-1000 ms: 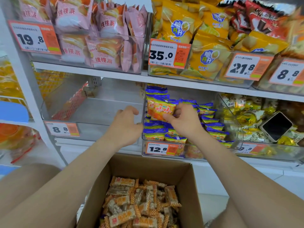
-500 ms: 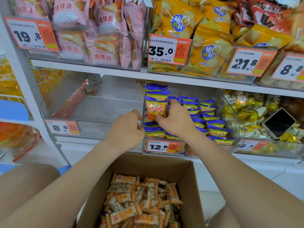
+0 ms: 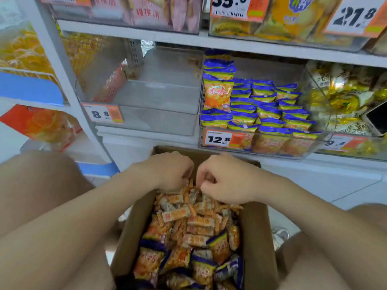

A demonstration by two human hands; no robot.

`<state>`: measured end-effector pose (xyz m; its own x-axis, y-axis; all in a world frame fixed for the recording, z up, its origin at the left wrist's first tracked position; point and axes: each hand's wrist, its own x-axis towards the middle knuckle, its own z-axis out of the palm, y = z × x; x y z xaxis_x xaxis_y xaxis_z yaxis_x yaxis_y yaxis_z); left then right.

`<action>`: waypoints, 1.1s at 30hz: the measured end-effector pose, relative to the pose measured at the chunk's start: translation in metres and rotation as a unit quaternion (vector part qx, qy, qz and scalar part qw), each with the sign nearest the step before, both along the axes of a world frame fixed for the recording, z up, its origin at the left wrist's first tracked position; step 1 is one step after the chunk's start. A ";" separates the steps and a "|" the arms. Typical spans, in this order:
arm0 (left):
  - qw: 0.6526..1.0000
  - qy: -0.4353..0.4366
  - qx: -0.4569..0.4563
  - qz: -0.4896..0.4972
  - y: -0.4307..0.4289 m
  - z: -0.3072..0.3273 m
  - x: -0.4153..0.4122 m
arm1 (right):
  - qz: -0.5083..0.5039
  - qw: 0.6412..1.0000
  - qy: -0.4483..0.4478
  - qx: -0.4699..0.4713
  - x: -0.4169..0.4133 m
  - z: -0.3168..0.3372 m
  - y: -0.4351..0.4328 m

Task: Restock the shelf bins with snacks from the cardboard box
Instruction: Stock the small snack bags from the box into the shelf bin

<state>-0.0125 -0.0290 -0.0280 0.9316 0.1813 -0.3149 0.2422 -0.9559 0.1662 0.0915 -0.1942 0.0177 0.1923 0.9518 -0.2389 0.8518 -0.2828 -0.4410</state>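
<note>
An open cardboard box point(image 3: 257, 237) sits between my knees, below the shelf. It holds small orange-wrapped snack bars point(image 3: 188, 222) at the far end and blue-and-orange packets point(image 3: 182, 258) at the near end. My left hand point(image 3: 171, 170) and my right hand point(image 3: 226, 178) are side by side at the box's far end, fingers curled down into the snack bars. On the shelf above, a clear bin point(image 3: 159, 122) tagged 8.8 holds nothing. The bin tagged 12.8 point(image 3: 217, 139) is packed with blue-and-orange packets point(image 3: 261, 105).
A bin of yellow-wrapped snacks point(image 3: 343, 101) stands to the right, with a dark phone-like object point(image 3: 377, 118) on it. The upper shelf carries pink bags point(image 3: 150, 11) and yellow bags point(image 3: 293, 15). A white upright point(image 3: 69, 84) borders the left side. A shoe point(image 3: 280, 235) shows beside the box.
Both hands left the 12.8 bin and dropped down into the far end of the box. The packet my right hand set in the bin stays there upright. My view tilted down.
</note>
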 end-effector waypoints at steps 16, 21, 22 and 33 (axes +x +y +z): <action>0.967 0.251 -0.007 0.053 -0.021 -0.159 -0.052 | -0.033 0.952 0.129 -0.276 -0.069 -0.209 -0.020; 0.965 0.253 -0.025 0.061 -0.019 -0.166 -0.059 | -0.081 0.956 0.144 -0.241 -0.101 -0.241 -0.026; 0.966 0.250 -0.023 0.068 -0.018 -0.168 -0.059 | -0.078 0.960 0.132 -0.234 -0.105 -0.245 -0.027; 0.974 0.221 -0.007 0.054 -0.023 -0.130 -0.045 | -0.024 0.933 0.103 -0.345 -0.089 -0.221 -0.024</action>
